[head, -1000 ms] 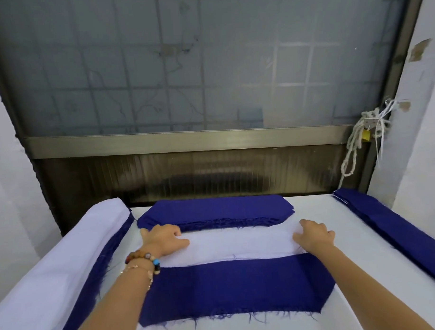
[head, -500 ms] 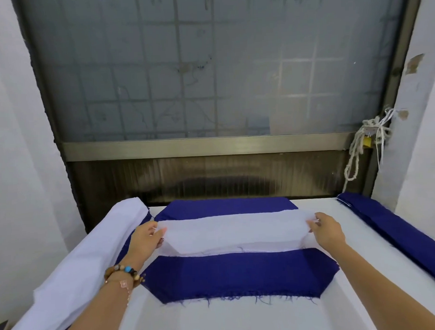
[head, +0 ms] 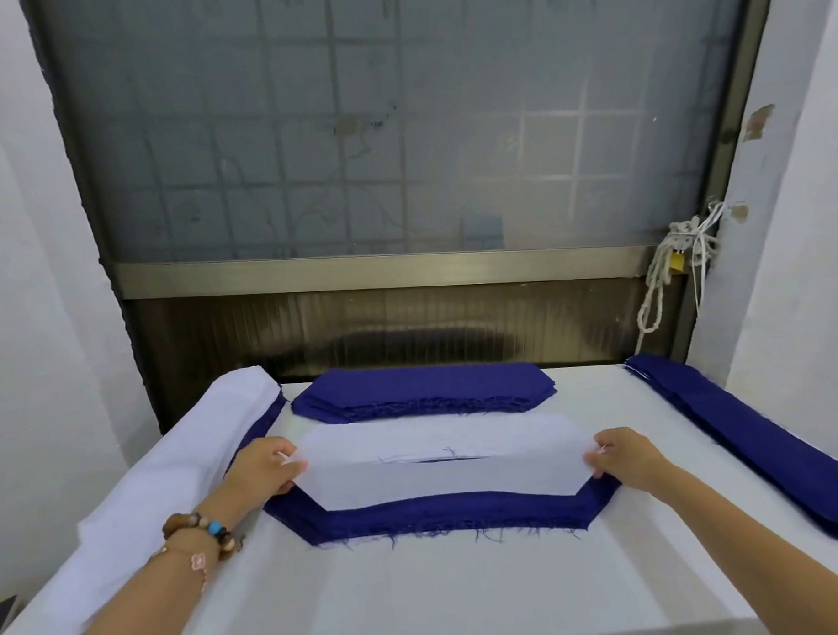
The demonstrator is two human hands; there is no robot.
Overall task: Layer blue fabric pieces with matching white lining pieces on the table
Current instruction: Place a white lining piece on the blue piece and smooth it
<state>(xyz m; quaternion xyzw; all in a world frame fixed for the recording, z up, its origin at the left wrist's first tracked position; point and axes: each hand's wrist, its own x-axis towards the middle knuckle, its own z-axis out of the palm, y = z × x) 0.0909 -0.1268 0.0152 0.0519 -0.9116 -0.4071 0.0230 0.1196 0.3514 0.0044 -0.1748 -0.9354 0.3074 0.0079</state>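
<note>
Pinching the two short ends of a white lining piece (head: 442, 480), the left hand (head: 266, 474) and the right hand (head: 626, 457) hold it stretched between them, thumb and fingers closed on the cloth at each end. It hangs just over a blue fabric piece (head: 443, 519) that lies flat on the table (head: 417, 597) in the middle. The blue piece's frayed near edge and angled corners show past the white. Whether the lining touches the blue along its whole length cannot be told.

Just beyond, more white lining (head: 440, 435) lies flat, and farther still sits a stack of blue pieces (head: 424, 390). A roll of white cloth (head: 175, 468) lies along the left edge, and a long blue pile (head: 744, 439) along the right. Beaded bracelets (head: 201, 534) circle the left wrist.
</note>
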